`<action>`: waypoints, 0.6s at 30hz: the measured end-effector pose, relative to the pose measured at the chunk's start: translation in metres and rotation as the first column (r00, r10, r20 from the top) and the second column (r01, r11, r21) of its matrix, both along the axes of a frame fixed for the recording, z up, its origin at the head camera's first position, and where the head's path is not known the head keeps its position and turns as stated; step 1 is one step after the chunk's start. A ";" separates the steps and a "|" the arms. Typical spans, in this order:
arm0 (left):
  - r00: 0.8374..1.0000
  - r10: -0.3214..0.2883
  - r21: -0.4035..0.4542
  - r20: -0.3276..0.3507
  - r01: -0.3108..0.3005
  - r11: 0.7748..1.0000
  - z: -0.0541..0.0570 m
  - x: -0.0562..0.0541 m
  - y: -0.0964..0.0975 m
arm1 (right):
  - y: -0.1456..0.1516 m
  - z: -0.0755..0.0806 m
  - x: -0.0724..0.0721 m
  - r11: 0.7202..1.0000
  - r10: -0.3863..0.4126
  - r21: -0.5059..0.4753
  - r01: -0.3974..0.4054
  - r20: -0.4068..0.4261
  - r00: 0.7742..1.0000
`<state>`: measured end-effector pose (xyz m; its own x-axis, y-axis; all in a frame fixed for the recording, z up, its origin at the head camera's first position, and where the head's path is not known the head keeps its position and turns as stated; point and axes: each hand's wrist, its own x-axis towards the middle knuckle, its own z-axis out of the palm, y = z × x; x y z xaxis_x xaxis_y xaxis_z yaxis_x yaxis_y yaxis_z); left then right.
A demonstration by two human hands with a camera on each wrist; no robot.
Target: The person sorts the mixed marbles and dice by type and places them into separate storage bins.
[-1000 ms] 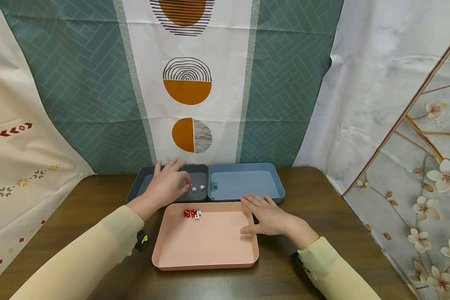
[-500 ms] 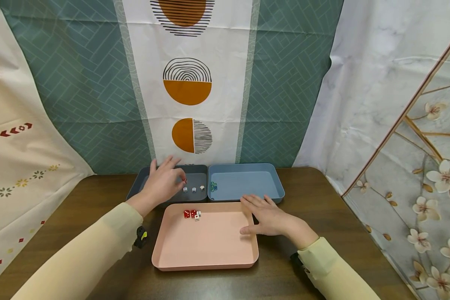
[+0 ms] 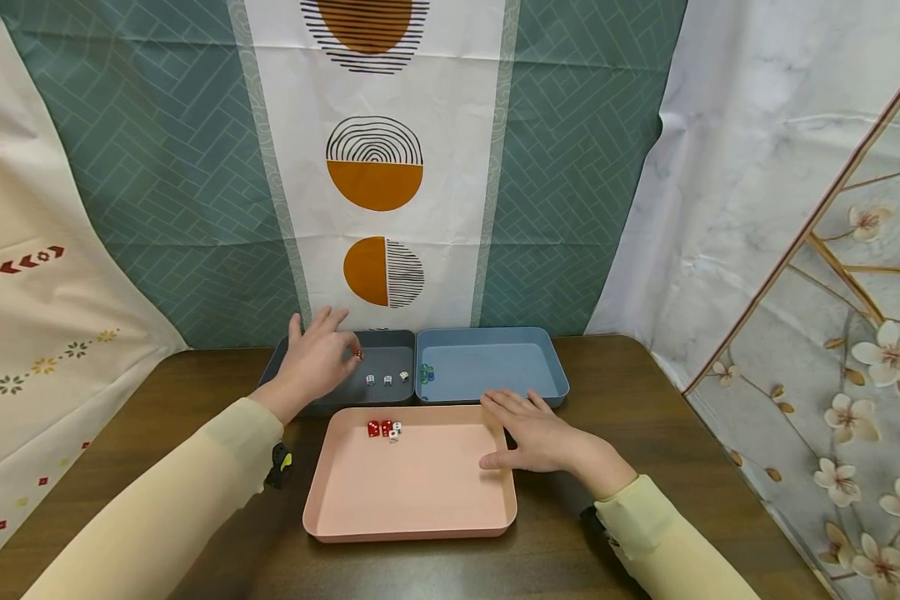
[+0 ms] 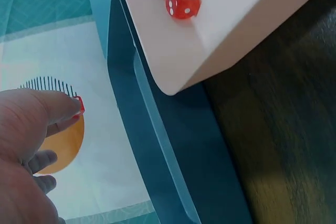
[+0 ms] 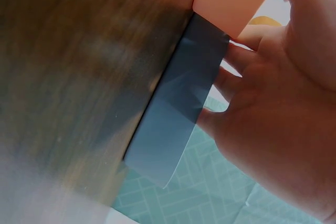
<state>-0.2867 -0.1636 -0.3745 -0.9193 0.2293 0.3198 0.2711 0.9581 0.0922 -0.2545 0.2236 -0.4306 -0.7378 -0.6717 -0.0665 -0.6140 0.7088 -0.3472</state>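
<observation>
My left hand (image 3: 315, 360) pinches a red die (image 3: 357, 355) between thumb and forefinger, above the dark grey-blue tray (image 3: 390, 342); the other fingers are spread. In the left wrist view the red die (image 4: 80, 105) shows at the thumb tip. Several white dice (image 3: 387, 380) lie in that tray, at its right front. The pink tray (image 3: 412, 492) in front holds two red dice (image 3: 373, 428) and two white dice (image 3: 393, 436) in its far left corner. My right hand (image 3: 543, 433) rests at the right rim of the pink tray, fingers straight, holding nothing.
A lighter blue tray (image 3: 495, 358) stands right of the dark one, with a few small green and blue dice (image 3: 427, 372) at its left side. All trays sit on a brown wooden table (image 3: 607, 392). A patterned cloth (image 3: 570, 167) hangs right behind them.
My left hand has moved left and slightly back over the dark tray, carrying the red die, so a white die there came into view. The right hand stays put.
</observation>
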 end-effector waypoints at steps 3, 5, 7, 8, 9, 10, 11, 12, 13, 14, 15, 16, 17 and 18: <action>1.000 0.017 0.000 0.011 -0.017 1.000 0.001 -0.003 -0.003 | -0.001 0.000 0.000 1.000 -0.004 -0.001 0.004 0.005 1.000; 0.999 0.030 -0.002 0.016 -0.030 1.000 0.002 -0.004 -0.004 | 0.000 0.001 0.001 1.000 -0.006 -0.001 0.006 0.007 1.000; 0.999 0.041 -0.006 0.025 -0.041 0.999 0.003 -0.005 -0.005 | 0.000 0.001 0.001 1.000 -0.009 -0.001 0.009 0.007 1.000; 0.998 0.047 -0.009 0.030 -0.047 0.999 0.003 -0.006 -0.006 | 0.000 0.001 0.001 1.000 -0.010 -0.001 0.010 0.008 1.000; 0.998 0.053 -0.011 0.037 -0.052 0.999 0.002 -0.007 -0.007 | 0.000 0.000 0.001 1.000 -0.010 0.000 0.010 0.009 1.000; 0.997 0.057 -0.013 0.042 -0.057 0.998 0.002 -0.008 -0.008 | 0.000 0.000 0.000 1.000 -0.010 0.002 0.010 0.009 1.000; 0.997 0.062 -0.014 0.048 -0.061 0.998 0.001 -0.010 -0.009 | 0.000 0.000 0.000 1.000 -0.010 0.005 0.010 0.008 1.000; 0.996 0.066 -0.014 0.054 -0.065 0.998 0.000 -0.010 -0.010 | 0.000 -0.001 0.000 1.000 -0.011 0.008 0.011 0.008 1.000; 0.996 0.071 -0.015 0.058 -0.070 0.997 0.000 -0.011 -0.011 | 0.000 -0.001 0.000 1.000 -0.010 0.009 0.010 0.008 1.000; 0.995 0.075 -0.016 0.059 -0.074 0.997 -0.001 -0.012 -0.012 | 0.000 -0.001 0.000 1.000 -0.008 0.009 0.008 0.007 1.000; 0.995 0.078 -0.014 0.060 -0.077 0.997 -0.001 -0.013 -0.013 | 0.000 -0.001 -0.001 1.000 -0.006 0.009 0.006 0.006 1.000; 0.995 0.080 -0.014 0.060 -0.079 0.997 -0.002 -0.013 -0.013 | 0.000 -0.001 -0.001 1.000 -0.006 0.012 0.006 0.006 1.000; 0.995 0.082 -0.013 0.059 -0.081 0.997 -0.002 -0.013 -0.014 | 0.000 -0.001 -0.001 1.000 -0.006 0.013 0.006 0.007 1.000; 0.995 0.082 -0.014 0.056 -0.081 0.997 -0.002 -0.013 -0.014 | 0.000 -0.001 -0.001 1.000 -0.006 0.015 0.005 0.008 1.000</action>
<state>-0.3000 -0.1776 -0.3768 -0.9515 0.1561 0.2651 0.1866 0.9779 0.0938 -0.2556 0.2237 -0.4319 -0.7409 -0.6665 -0.0823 -0.6073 0.7172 -0.3418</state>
